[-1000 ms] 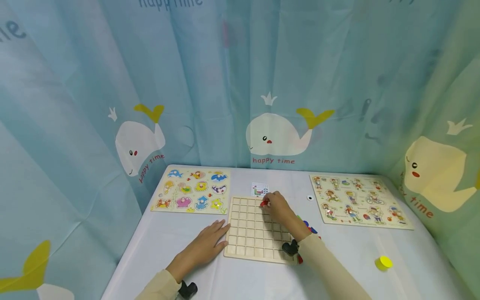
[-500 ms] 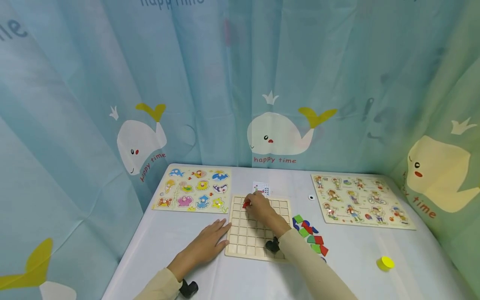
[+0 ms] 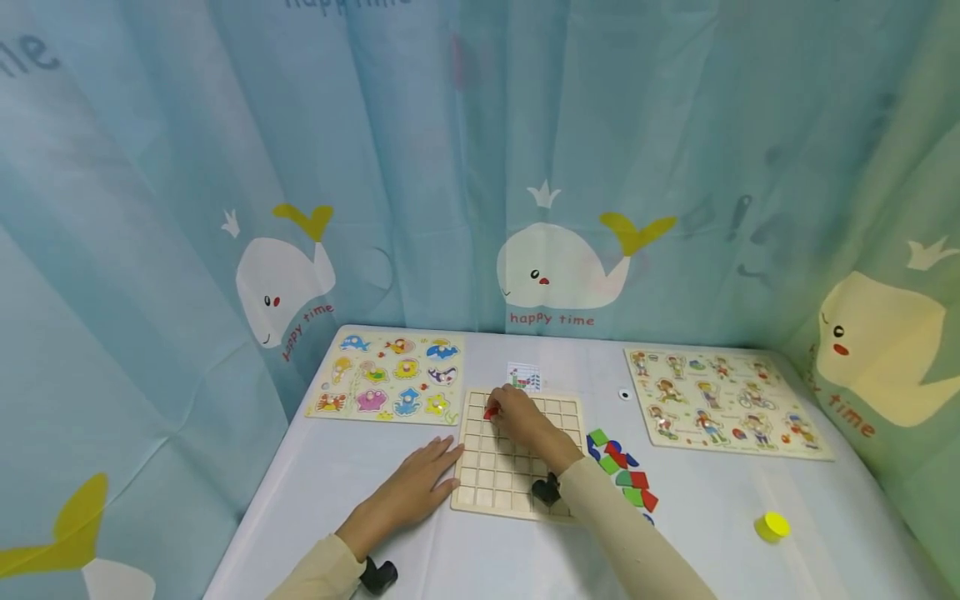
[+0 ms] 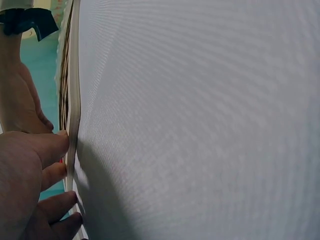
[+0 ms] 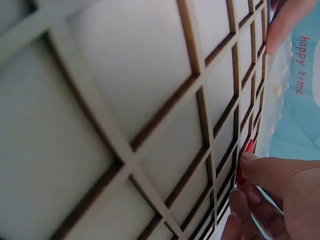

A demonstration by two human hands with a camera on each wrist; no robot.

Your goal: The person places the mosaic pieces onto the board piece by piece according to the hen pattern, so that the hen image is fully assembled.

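Observation:
A wooden grid board [image 3: 483, 480] lies on the table in front of me in the head view. My right hand [image 3: 520, 418] reaches over it and pinches a small red piece [image 3: 491, 412] at the upper-left cells. The right wrist view shows the red piece [image 5: 249, 145] between thumb and fingers, down at the grid; its exact shape is hidden. My left hand [image 3: 417, 483] lies with fingers extended, fingertips touching the board's left edge. In the left wrist view its fingers [image 4: 52, 147] meet the board's side.
Several red, green and blue pieces [image 3: 615, 467] lie right of the board. Behind it is a small printed card [image 3: 531, 380]. An animal puzzle [image 3: 390, 383] lies at back left, a figure puzzle [image 3: 723, 400] at back right. A yellow cylinder [image 3: 772, 527] stands near the right.
My right hand has carried the red piece left across the board's upper rows, then stayed nearly still there. The loose pieces came into view. The left hand holds its place.

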